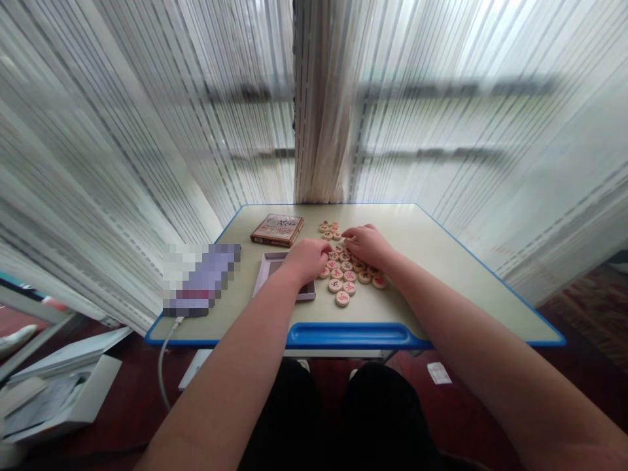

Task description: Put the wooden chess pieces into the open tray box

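Round wooden Chinese chess pieces (pixel 349 276) with red and dark characters lie flat in a packed cluster near the table's middle. My left hand (pixel 308 257) rests at the cluster's left edge, its fingers loosely bent but apart against the nearest pieces. Reaching over the far right side, my right hand (pixel 367 244) has its fingers stretched out, tips beside a smaller group of pieces (pixel 328 229) farther back. Part of the cluster is hidden under both hands. Below my left forearm sits an open shallow box tray (pixel 263 278), partly covered.
A brown printed box (pixel 277 229) lies at the back left of the blue-edged table (pixel 461 281). Left of the tray is a blurred-out device (pixel 209 278) with a white cable (pixel 161 363). A blue pen groove (pixel 348 335) lines the front edge. Curtains (pixel 318 98) hang behind.
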`<action>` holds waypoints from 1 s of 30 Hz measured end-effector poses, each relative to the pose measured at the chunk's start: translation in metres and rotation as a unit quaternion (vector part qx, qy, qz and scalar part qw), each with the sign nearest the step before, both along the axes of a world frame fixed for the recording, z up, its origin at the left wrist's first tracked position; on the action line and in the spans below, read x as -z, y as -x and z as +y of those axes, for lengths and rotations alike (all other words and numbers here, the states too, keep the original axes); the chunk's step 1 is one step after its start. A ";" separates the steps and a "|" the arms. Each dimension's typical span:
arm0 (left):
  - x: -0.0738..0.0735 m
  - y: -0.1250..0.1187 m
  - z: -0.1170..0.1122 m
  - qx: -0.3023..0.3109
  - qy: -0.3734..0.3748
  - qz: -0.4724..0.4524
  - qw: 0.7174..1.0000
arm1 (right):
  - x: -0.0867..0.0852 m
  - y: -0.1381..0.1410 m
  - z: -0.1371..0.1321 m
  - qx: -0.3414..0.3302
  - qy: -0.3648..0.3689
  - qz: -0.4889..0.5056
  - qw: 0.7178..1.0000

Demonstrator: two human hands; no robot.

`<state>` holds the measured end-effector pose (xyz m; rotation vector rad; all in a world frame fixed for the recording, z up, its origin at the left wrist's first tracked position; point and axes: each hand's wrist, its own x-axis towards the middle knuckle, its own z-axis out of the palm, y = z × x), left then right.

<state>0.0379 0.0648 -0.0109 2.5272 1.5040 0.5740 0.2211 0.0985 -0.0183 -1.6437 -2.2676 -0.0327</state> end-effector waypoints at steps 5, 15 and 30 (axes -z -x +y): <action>0.000 0.000 0.000 0.003 -0.005 0.001 1.000 | -0.003 0.000 -0.002 -0.002 -0.014 0.053 0.998; 0.000 0.001 -0.002 -0.005 -0.001 -0.001 1.000 | -0.013 -0.002 -0.008 -0.002 0.020 0.074 0.997; 0.003 0.002 0.000 -0.002 0.007 -0.007 1.000 | -0.016 -0.008 -0.011 0.042 0.040 0.045 0.997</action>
